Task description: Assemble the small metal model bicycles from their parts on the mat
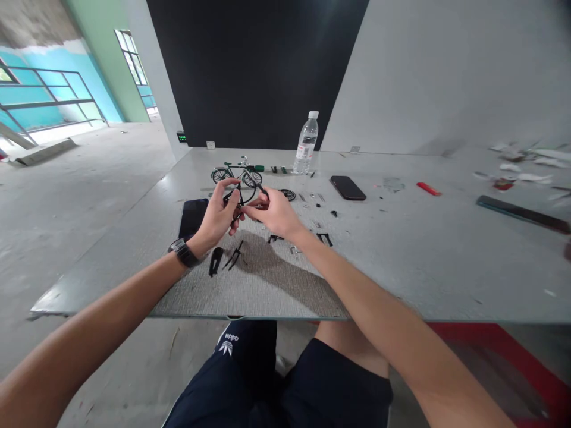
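Note:
Over the near middle of the table, my left hand (218,211) is closed around a dark model bicycle part (254,193) with a thin curved rim; fingers hide much of it. My right hand (279,214) pinches at the same spot, and a short dark stick-like piece (262,190) shows above its fingers; its kind is unclear. Just behind stands a green model bicycle (232,173). A small black wheel (288,195) lies beyond my right hand. Nearer me are a black fork (234,257) and a flat black part (216,261).
Small screws and black pieces (324,239) lie scattered right of my hands. A water bottle (306,145) stands at the back, with a dark phone (348,188) to its right. Another dark flat device (193,219) lies by my left wrist. A red object (429,189) lies farther right.

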Motion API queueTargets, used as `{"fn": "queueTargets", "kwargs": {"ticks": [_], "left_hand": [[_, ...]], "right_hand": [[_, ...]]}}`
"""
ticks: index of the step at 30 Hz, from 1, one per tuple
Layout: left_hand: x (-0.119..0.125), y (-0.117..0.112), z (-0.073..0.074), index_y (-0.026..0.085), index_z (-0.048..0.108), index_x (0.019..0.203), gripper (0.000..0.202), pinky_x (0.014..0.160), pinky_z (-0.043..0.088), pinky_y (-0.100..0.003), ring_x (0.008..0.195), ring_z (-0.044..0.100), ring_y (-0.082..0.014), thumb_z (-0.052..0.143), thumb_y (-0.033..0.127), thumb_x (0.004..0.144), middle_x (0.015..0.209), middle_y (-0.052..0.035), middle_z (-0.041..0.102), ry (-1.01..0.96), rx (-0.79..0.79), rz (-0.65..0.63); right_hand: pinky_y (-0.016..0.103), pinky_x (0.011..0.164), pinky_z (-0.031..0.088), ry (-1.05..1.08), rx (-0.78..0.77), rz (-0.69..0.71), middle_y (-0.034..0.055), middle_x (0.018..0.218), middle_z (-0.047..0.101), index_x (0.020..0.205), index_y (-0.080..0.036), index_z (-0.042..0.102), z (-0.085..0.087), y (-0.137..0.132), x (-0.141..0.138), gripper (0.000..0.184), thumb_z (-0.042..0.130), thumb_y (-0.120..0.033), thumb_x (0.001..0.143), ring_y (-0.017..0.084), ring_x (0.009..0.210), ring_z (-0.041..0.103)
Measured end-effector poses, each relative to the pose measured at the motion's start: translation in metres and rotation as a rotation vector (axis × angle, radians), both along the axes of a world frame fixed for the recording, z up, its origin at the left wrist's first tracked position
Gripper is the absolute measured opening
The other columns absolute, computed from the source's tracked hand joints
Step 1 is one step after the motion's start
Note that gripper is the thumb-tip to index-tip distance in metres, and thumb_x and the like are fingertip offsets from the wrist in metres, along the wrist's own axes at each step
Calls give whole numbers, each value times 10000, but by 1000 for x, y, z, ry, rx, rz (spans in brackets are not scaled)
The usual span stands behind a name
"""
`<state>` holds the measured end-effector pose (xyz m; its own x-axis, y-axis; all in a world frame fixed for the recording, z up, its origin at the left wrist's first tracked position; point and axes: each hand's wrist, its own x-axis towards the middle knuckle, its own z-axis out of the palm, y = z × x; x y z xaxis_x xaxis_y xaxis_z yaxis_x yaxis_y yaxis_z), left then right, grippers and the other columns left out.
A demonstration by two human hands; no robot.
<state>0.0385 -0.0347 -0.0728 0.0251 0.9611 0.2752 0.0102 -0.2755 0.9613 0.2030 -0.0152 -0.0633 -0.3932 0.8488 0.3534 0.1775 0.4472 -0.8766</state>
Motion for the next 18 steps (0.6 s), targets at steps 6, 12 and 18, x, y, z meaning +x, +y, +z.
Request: {"fn": "queueTargets", "kwargs": {"ticks": [6,12,18], "left_hand": [[1,3,-1,273,389,1351,437,356,354,-177,396,529,-90,606,392,991,641,38,602,-52,30,35],[2,8,-5,151,580,1067,192,437,464,-199,520,590,-89,665,272,946,747,-23,653,-86,8,-53],[1,10,-7,157,623,1043,130,401,444,-194,480,570,-83,652,230,939,700,5,627,-63,31,-15]], "right_hand": [[381,723,553,86,-72,20,5,798,681,810,-279,233,0,5,2,485,710,-360,853,203,820,706],[410,824,582,153,-23,14,18,862,696,827,-282,235,-5,13,6,460,687,-355,877,199,864,718],[392,856,574,117,-55,34,-11,843,661,813,-279,242,-5,13,5,458,697,-307,854,184,886,709]]}}
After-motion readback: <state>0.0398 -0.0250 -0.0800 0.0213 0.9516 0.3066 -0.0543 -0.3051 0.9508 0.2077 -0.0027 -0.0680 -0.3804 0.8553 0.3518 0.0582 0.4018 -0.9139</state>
